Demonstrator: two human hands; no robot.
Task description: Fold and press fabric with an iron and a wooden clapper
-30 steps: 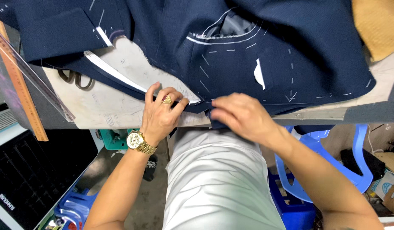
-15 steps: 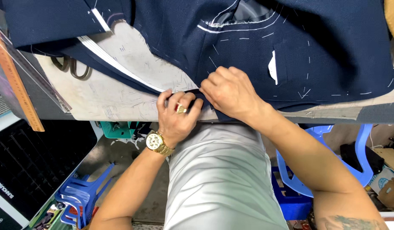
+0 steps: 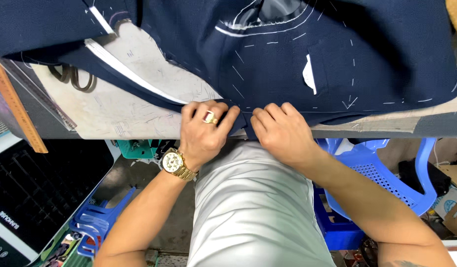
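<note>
Together, left hand (image 3: 205,129) and right hand (image 3: 282,132) pinch jacket (image 3: 288,59) hem at table edge (image 3: 387,129).

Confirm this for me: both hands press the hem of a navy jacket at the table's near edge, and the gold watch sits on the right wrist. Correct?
Not quite. In the head view the gold watch is on the left wrist, not the right. The rest holds: the left hand and right hand both press the hem of the navy jacket at the near edge of the table.

Worktable edge (image 3: 387,129), blue plastic chair (image 3: 382,173), concrete floor (image 3: 181,217)
</note>
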